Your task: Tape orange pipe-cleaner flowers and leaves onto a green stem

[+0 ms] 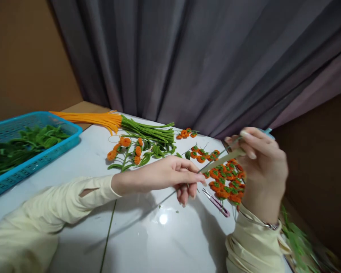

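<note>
My left hand (pixel 170 174) pinches a long thin wire stem (pixel 159 199) between thumb and fingers. The wire runs slantwise from the lower left up toward my right hand (pixel 263 163). A pale green strip of tape (pixel 226 160) stretches from my left fingertips to the right hand, whose fingers are closed on it. A small light blue piece (pixel 268 131) shows behind the right hand. Beneath the hands lie rows of orange fuzzy flower heads (pixel 223 184) with green tops, partly hidden by my right hand. Pink-handled thread snips (pixel 217 204) rest beside them.
A blue plastic basket (pixel 74 140) with green leaves stands at left. Behind it lie orange pipe cleaners (pixel 93 118) and green pipe cleaners (pixel 147 129). An orange flower sprig (pixel 126 151) is on the white table (pixel 159 242). Grey curtains (pixel 165 57) hang behind.
</note>
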{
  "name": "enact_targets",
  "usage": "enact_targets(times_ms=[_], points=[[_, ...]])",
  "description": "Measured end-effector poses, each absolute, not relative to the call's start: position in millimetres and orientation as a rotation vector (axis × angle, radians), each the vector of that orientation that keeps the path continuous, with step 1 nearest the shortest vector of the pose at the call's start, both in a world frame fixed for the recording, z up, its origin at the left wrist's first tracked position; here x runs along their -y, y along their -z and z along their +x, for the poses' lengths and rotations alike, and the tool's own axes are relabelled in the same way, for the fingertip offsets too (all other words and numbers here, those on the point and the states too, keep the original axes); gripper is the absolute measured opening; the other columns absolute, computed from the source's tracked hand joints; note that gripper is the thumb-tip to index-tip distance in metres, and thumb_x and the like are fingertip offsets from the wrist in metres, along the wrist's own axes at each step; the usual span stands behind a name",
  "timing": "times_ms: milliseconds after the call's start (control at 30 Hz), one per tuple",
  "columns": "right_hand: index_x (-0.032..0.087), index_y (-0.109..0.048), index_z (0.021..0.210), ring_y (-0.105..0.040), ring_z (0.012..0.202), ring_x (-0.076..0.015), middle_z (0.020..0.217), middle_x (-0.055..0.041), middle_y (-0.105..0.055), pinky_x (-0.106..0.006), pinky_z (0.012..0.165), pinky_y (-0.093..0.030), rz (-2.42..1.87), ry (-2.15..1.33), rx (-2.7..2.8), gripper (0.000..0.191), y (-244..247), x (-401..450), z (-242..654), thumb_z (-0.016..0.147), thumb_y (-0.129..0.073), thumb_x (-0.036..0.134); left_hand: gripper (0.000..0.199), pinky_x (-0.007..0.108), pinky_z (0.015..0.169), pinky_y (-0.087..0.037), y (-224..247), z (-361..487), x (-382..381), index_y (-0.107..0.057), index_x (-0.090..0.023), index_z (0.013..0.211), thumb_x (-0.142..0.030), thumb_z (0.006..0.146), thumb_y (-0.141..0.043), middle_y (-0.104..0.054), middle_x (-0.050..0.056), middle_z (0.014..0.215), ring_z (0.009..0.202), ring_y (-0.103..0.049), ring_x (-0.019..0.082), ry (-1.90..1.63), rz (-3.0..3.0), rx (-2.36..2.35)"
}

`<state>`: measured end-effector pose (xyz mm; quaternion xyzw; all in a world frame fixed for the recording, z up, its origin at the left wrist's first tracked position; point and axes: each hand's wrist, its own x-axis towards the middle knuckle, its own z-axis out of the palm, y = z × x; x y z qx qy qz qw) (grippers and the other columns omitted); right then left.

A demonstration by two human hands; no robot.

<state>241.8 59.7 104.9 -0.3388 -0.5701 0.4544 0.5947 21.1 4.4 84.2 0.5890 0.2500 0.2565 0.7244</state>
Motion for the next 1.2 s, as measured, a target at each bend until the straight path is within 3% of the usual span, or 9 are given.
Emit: enact_targets(times_ms=[200,367,567,700,800,933,1067,1200], points=[[0.019,-0.068,0.07,-0.036,0.041,-0.0069,0.036,0.0089,-0.04,-0.024,0.059,-0.043,-0.786,-1.041,1.334,0.007,-104.7,-42.4,239.9,0.068,-0.074,0.021,0.017,0.018,0.054,-0.044,-105.5,-16.2,23.8,-0.059,-0.016,0.088,-0.029,0.092,-0.048,-0.059,-0.002,0.063,0.056,-0.057,0.01,-0.348,1.762,-0.857],[0.018,-0.064,0.068,-0.035,0.039,-0.0067,0.04,0.0077,-0.045,-0.024,0.047,-0.034,-0.86,-1.361,1.426,0.016,-62.8,-31.5,211.2,0.066,-0.077,0.027,0.03,0.019,0.053,-0.042,-71.9,-41.8,43.1,-0.061,-0.015,0.088,-0.04,0.092,-0.046,-0.06,0.0,0.059,0.054,-0.056,0.012,-0.11,1.758,-1.027],[0.017,-0.062,0.071,-0.04,0.042,-0.0073,0.046,0.006,-0.051,-0.023,0.046,-0.03,-0.932,-1.603,1.455,0.024,-26.5,-5.7,186.7,0.068,-0.079,0.033,0.029,0.023,0.061,-0.048,-33.2,-21.4,34.8,-0.057,-0.016,0.105,-0.04,0.091,-0.048,-0.068,0.003,0.078,0.064,-0.063,0.013,-0.457,1.664,-0.921],[0.016,-0.061,0.071,-0.045,0.046,-0.0081,0.057,0.0024,-0.06,-0.024,0.048,-0.033,-0.986,-1.609,1.426,0.031,-18.3,0.1,183.6,0.067,-0.079,0.041,0.027,0.022,0.056,-0.046,-18.9,1.8,21.4,-0.055,-0.015,0.095,-0.039,0.093,-0.044,-0.062,0.0,0.068,0.055,-0.059,0.011,-0.555,1.545,-0.843],[0.016,-0.061,0.079,-0.046,0.047,-0.0083,0.053,0.0052,-0.055,-0.023,0.051,-0.034,-1.013,-1.617,1.407,0.033,-9.8,-2.7,192.4,0.069,-0.077,0.044,0.029,0.02,0.048,-0.041,-8.2,10.9,16.6,-0.054,-0.015,0.093,-0.041,0.094,-0.042,-0.058,-0.003,0.063,0.045,-0.052,0.008,-0.561,1.514,-0.871],[0.018,-0.058,0.096,-0.052,0.052,-0.0111,0.054,0.0067,-0.057,-0.025,0.057,-0.039,-1.09,-1.59,1.488,0.038,-0.8,-2.5,210.3,0.072,-0.075,0.043,0.036,0.02,0.043,-0.035,10.3,16.1,17.9,-0.054,-0.015,0.108,-0.046,0.093,-0.043,-0.051,-0.007,0.056,0.038,-0.043,0.007,-0.625,1.488,-0.969],[0.019,-0.058,0.09,-0.057,0.06,-0.0145,0.058,0.0042,-0.061,-0.027,0.062,-0.042,-1.15,-1.563,1.564,0.038,0.8,3.4,221.2,0.068,-0.078,0.043,0.043,0.02,0.041,-0.025,35.0,19.6,28.6,-0.054,-0.012,0.112,-0.048,0.092,-0.044,-0.035,-0.01,0.05,0.041,-0.03,0.008,-0.769,1.426,-1.091],[0.019,-0.06,0.085,-0.058,0.063,-0.0156,0.064,-0.0004,-0.064,-0.03,0.067,-0.044,-1.087,-1.616,1.538,0.03,2.2,6.4,220.4,0.076,-0.071,0.045,0.043,0.021,0.044,-0.023,50.9,22.2,35.2,-0.058,-0.011,0.113,-0.045,0.092,-0.042,-0.031,-0.008,0.053,0.047,-0.027,0.009,-0.774,1.507,-1.118]])
